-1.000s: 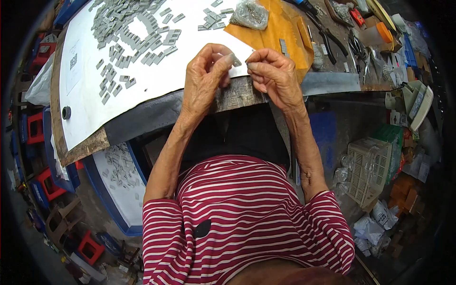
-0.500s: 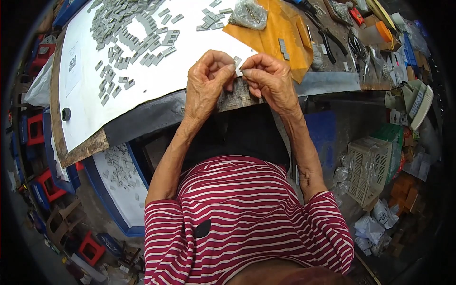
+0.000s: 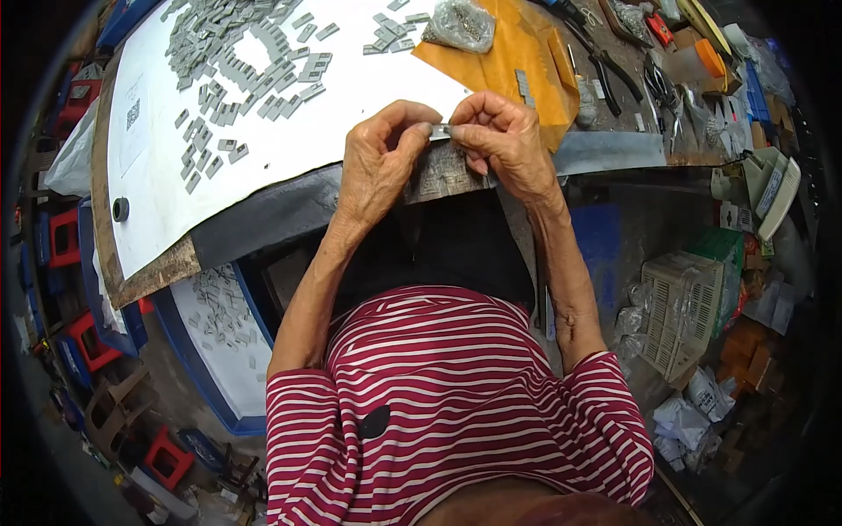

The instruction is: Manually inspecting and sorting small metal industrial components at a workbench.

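Between my two hands, just above the near edge of the workbench, is a small grey rectangular piece (image 3: pixel 440 131). My left hand (image 3: pixel 381 158) pinches one end of it between thumb and forefinger. The thumb and fingers of my right hand (image 3: pixel 504 136) are closed on its other end, and the fingertips hide most of it. Many similar small grey pieces (image 3: pixel 230 114) lie on the white sheet (image 3: pixel 324 131) to the left, heaped at the far side and loosely spread nearer me.
An orange-yellow envelope (image 3: pixel 500 66) bears a clear plastic bag (image 3: pixel 460 26) of small parts. Black-handled pliers (image 3: pixel 614 74) and other tools lie at the right. A black ring (image 3: pixel 121 209) sits on the left sheet edge. Below stands a blue-rimmed tray (image 3: pixel 189 351) of grey pieces.
My hands have drawn slightly closer together, and my left fingers have straightened toward the right hand. The small piece now lies level between both pinches. The bench things have not moved.
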A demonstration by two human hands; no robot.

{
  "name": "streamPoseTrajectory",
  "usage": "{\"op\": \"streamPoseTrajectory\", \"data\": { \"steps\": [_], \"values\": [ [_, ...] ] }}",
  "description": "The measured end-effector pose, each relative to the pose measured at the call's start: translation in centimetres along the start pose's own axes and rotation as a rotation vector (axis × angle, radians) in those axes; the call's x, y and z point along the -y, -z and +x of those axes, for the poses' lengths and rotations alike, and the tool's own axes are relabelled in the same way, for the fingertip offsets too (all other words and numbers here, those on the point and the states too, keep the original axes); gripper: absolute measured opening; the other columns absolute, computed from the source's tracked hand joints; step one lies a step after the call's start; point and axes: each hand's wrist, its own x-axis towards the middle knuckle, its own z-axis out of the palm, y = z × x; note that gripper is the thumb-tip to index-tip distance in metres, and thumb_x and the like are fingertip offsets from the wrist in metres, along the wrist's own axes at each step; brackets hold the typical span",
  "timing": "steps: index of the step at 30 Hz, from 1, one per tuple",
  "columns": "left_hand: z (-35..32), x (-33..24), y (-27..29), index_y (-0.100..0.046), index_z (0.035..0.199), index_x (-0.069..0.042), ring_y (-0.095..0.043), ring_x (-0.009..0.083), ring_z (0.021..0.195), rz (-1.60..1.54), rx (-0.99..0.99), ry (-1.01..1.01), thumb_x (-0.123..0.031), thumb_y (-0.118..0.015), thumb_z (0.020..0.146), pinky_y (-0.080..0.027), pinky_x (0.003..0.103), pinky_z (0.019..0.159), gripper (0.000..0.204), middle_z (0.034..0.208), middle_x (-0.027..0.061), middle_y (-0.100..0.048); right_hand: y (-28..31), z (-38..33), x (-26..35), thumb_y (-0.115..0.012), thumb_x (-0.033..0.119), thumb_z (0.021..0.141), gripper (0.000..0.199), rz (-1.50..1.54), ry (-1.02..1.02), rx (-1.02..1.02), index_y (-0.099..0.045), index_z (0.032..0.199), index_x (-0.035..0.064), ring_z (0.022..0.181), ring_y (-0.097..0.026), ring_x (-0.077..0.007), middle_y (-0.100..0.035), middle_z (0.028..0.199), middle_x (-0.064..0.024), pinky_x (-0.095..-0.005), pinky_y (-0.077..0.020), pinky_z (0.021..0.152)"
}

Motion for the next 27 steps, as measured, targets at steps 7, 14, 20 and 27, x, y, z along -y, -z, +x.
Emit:
{"op": "streamPoseTrajectory", "data": {
  "steps": [7,14,20,27],
  "values": [
    [0.1,0.2,0.2,-0.062,0.088,0.000,-0.049,0.0053,0.061,0.055,0.061,-0.052,-0.005,-0.053,0.082,-0.041,0.020,0.056,0.012,0.068,0.0008,-0.057,0.2,-0.1,0.0,-0.061,0.000,0.075,0.012,-0.031,-0.030,0.014,-0.056,0.085,-0.0036,0.048,-0.048,-0.0046,-0.056,0.065,-0.0032,-0.0156,-0.0377,0.040],
    [0.2,0.0,0.4,-0.060,0.090,0.000,-0.049,0.0041,0.063,-0.026,0.115,0.016,-0.005,-0.052,0.082,-0.040,0.018,0.057,0.012,0.072,-0.0011,-0.056,0.3,0.0,-0.1,-0.061,0.001,0.075,0.011,-0.080,-0.050,0.026,-0.056,0.084,-0.0033,0.048,-0.048,-0.0050,-0.054,0.064,-0.0021,-0.0159,-0.0373,0.041],
    [0.4,0.4,0.5,-0.056,0.093,-0.001,-0.047,0.0037,0.062,-0.135,0.146,0.027,-0.005,-0.052,0.082,-0.039,0.018,0.056,0.013,0.069,-0.0021,-0.052,0.3,0.0,-0.1,-0.061,0.002,0.075,0.010,-0.104,-0.068,0.056,-0.057,0.083,-0.0032,0.049,-0.048,-0.0055,-0.054,0.064,-0.0019,-0.0169,-0.0389,0.043],
    [0.4,0.4,0.5,-0.055,0.092,0.000,-0.046,0.0035,0.061,-0.158,0.127,0.040,-0.004,-0.051,0.082,-0.038,0.017,0.055,0.012,0.068,-0.0020,-0.052,-0.7,-0.3,-0.3,-0.058,0.000,0.078,0.008,-0.065,-0.030,0.001,-0.056,0.085,-0.0040,0.049,-0.046,-0.0058,-0.053,0.067,-0.0031,-0.0175,-0.0387,0.042]
  ]
}}
